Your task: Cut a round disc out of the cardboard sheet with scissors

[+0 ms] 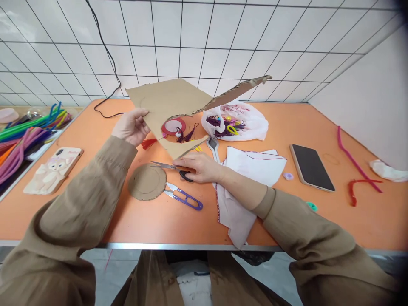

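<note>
My left hand [134, 126] pinches the left edge of a brown cardboard sheet [172, 100], raised above the table. A large curved gap is cut out of the sheet, and one ragged strip juts to the upper right. At the sheet's lower corner, my right hand [200, 168] is closed on scissors [166, 166] with a black handle. Their blades point left; part of the handle is hidden by the fingers. Below lies a round cardboard disc [146, 182] with a drawn circle. Purple thread snips [184, 197] rest beside the disc.
A white plastic bag [251, 123] with tassels lies behind the hands. White cloth [251, 165] is under my right forearm. A dark-screened phone [312, 167] lies to the right, a phone in a cartoon case [53, 170] to the left. Colourful pipe cleaners [28, 136] fill the far left.
</note>
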`<action>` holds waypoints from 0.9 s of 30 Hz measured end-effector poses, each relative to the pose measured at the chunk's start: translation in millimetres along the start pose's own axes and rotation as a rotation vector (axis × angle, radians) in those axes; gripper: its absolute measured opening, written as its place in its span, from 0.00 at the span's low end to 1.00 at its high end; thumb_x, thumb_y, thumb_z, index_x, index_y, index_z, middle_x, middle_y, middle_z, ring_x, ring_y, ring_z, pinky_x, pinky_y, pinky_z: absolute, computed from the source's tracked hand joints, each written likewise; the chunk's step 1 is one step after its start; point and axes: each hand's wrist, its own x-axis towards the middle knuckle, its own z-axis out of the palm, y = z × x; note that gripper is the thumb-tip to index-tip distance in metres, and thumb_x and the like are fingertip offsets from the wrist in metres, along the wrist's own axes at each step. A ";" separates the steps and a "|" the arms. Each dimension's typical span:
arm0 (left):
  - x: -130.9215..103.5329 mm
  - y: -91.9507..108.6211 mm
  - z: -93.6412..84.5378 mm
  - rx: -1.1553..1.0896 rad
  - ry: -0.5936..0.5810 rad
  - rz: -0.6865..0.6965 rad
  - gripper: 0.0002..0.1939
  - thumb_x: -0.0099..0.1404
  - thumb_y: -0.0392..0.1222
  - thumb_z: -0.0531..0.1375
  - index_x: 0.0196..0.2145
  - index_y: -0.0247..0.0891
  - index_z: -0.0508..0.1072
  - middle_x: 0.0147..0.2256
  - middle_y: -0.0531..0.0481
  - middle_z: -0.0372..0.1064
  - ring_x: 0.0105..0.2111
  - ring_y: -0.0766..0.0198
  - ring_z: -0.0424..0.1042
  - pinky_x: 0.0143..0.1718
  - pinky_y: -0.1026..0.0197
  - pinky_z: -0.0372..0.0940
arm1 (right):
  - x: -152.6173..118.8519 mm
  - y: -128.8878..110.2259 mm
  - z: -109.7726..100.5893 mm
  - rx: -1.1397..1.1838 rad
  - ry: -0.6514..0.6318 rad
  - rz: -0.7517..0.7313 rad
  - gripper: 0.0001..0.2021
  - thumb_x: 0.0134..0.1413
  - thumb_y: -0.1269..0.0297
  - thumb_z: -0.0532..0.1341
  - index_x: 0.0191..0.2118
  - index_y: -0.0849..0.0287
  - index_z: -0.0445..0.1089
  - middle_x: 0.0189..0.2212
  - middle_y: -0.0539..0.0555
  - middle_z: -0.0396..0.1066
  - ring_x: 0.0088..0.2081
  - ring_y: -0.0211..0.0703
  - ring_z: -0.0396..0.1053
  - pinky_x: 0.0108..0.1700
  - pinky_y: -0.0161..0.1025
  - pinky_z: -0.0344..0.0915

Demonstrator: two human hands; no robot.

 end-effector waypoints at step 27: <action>125.2 -29.4 19.7 -0.045 -0.014 0.004 0.19 0.63 0.21 0.54 0.49 0.32 0.70 0.40 0.42 0.76 0.48 0.60 0.75 0.41 0.66 0.72 | 2.8 -1.9 0.6 -0.031 0.032 -0.035 0.13 0.60 0.66 0.54 0.46 0.61 0.72 0.29 0.54 0.68 0.32 0.41 0.65 0.31 0.35 0.57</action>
